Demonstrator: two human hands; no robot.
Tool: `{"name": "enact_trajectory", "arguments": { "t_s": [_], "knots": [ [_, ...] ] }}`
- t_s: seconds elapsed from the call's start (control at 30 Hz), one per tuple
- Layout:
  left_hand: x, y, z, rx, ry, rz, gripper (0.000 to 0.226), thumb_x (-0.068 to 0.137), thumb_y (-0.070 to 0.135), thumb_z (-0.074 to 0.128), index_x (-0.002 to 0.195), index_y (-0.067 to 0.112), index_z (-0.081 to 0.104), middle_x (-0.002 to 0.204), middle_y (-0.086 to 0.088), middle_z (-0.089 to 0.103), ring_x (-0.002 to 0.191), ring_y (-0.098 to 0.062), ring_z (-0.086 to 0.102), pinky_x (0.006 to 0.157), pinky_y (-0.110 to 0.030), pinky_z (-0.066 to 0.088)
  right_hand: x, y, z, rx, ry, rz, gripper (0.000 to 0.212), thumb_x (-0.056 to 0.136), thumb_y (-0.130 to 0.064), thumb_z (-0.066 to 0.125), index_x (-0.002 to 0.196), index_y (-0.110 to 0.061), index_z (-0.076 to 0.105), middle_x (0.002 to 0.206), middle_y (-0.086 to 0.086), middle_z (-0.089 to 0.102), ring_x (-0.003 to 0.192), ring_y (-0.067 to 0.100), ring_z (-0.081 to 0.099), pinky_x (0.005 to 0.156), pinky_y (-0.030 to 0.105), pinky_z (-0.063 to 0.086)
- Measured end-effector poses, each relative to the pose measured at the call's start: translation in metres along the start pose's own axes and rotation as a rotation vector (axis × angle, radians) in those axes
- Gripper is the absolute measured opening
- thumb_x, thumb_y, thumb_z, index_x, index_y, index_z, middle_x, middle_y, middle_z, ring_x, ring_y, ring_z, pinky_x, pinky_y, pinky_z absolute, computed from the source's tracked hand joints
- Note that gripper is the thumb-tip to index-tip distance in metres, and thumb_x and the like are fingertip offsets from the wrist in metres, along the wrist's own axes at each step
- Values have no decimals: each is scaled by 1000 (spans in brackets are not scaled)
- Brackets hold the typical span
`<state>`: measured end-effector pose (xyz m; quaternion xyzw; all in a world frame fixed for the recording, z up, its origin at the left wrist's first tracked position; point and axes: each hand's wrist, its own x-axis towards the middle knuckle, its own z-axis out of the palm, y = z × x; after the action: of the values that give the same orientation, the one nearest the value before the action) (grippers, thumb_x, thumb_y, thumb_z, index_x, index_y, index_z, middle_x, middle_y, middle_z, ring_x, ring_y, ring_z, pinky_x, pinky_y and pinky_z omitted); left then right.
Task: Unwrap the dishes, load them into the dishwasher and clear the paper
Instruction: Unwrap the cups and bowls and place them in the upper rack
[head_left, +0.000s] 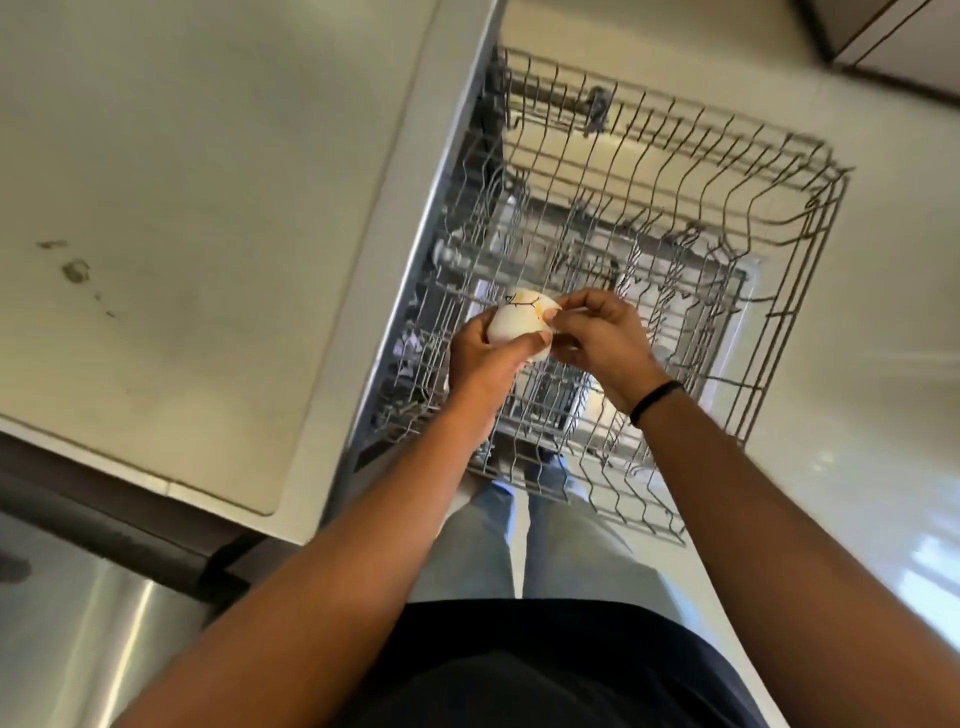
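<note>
I see a small, rounded white ceramic cup (519, 325) with thin black line drawing and an orange patch, glossy and smooth, held above the pulled-out grey wire dishwasher rack (649, 270). My left hand (485, 364) wraps its body from below, thumb across the side; my right hand (597, 340) pinches its edge with curled fingers. The rack is a grid of thin metal tines, bare beneath the cup. Left of it lies the pale, matte counter (182, 208), faintly stained. A black band (655, 402) circles the right wrist.

cup (519, 325) partly hidden, perhaps a mug
</note>
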<state>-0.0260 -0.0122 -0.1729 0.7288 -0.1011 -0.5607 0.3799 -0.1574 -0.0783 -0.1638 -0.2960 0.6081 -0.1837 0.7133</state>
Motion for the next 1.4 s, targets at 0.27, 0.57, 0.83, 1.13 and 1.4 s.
{"name": "enact_trajectory", "arguments": {
  "t_s": [0.27, 0.57, 0.83, 1.13, 1.4],
  "knots": [
    [36, -25, 15, 64, 155, 186, 59, 71, 14, 88, 124, 20, 63, 118, -1, 69, 96, -12, 70, 71, -22, 58, 58, 29, 18, -47, 24, -2, 35, 82, -17, 82, 108, -16, 59, 113, 4, 68, 105, 24, 69, 86, 51, 60],
    [91, -16, 6, 87, 327, 328, 63, 66, 24, 92, 122, 12, 67, 112, -2, 73, 97, -12, 71, 77, -29, 61, 113, 21, 44, -50, 86, -133, 69, 62, -39, 94, 113, -10, 59, 96, -2, 65, 98, 22, 71, 81, 47, 62],
    [135, -15, 3, 243, 388, 360, 49, 71, 21, 89, 117, 13, 74, 102, 5, 75, 81, 8, 67, 66, -15, 55, 169, 28, 62, -166, 90, -96, 63, 53, -49, 93, 93, -13, 62, 89, 7, 69, 94, 30, 71, 76, 52, 61],
    [149, -18, 4, 284, 468, 361, 56, 65, 41, 92, 113, 18, 75, 100, 7, 76, 84, 1, 71, 66, -19, 58, 175, 35, 64, -212, 138, -92, 60, 54, -71, 80, 69, -16, 62, 68, 11, 69, 63, 32, 66, 65, 62, 57],
    [150, -19, 3, 289, 443, 346, 67, 61, 36, 94, 119, 12, 70, 109, 2, 75, 95, -3, 72, 77, -30, 62, 175, 27, 60, -136, 115, 14, 58, 75, -55, 82, 87, 0, 72, 77, 15, 76, 67, 28, 74, 63, 49, 63]
  ]
}}
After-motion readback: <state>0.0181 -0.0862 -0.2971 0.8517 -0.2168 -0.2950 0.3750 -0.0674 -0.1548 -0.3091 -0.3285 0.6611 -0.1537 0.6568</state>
